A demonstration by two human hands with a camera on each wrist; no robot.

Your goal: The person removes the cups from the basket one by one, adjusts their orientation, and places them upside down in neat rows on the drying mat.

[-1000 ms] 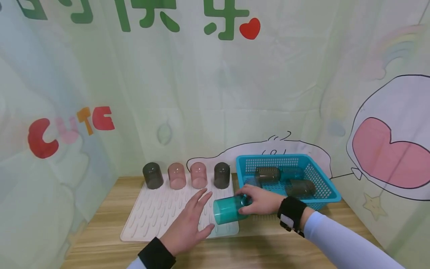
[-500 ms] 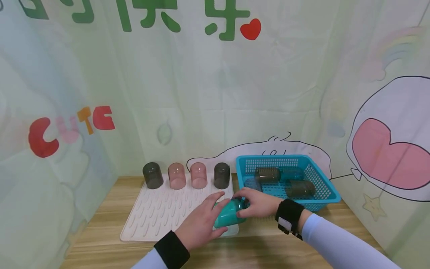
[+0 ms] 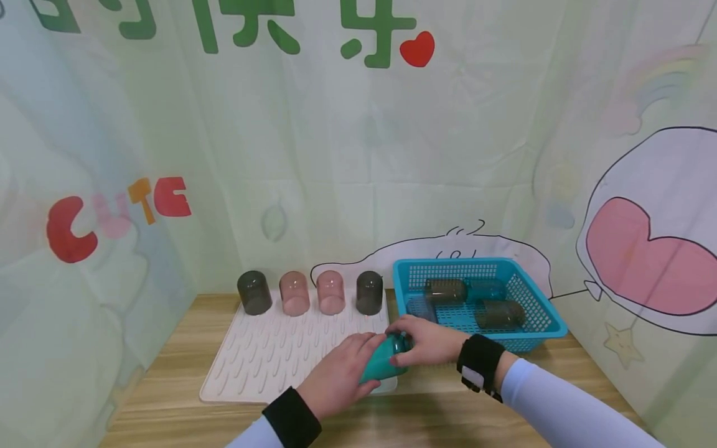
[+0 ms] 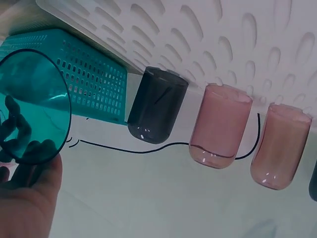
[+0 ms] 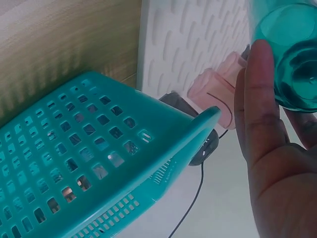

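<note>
A teal see-through cup [image 3: 379,366] lies tilted on its side between both hands, over the right front of the white ridged mat [image 3: 263,358]. My left hand [image 3: 338,374] grips its open-end side, fingers over the top and thumb below. At the base end, my right hand [image 3: 430,341] holds it between thumb and fingers. The left wrist view looks into the round mouth of the teal cup [image 4: 37,99]. In the right wrist view, the thick base of the teal cup [image 5: 300,74] shows beside the fingers.
Upside-down along the mat's back edge stand a dark grey cup [image 3: 254,293], two pink cups [image 3: 294,294] and another dark cup [image 3: 370,293]. A blue basket [image 3: 538,298] to the right holds several cups, brown ones [image 3: 500,315] and blue ones. A printed curtain [image 3: 358,155] hangs behind the wooden table [image 3: 168,367].
My left hand has moved right and up to the teal cup and closed its fingers over it. The right hand keeps holding the cup, almost in place.
</note>
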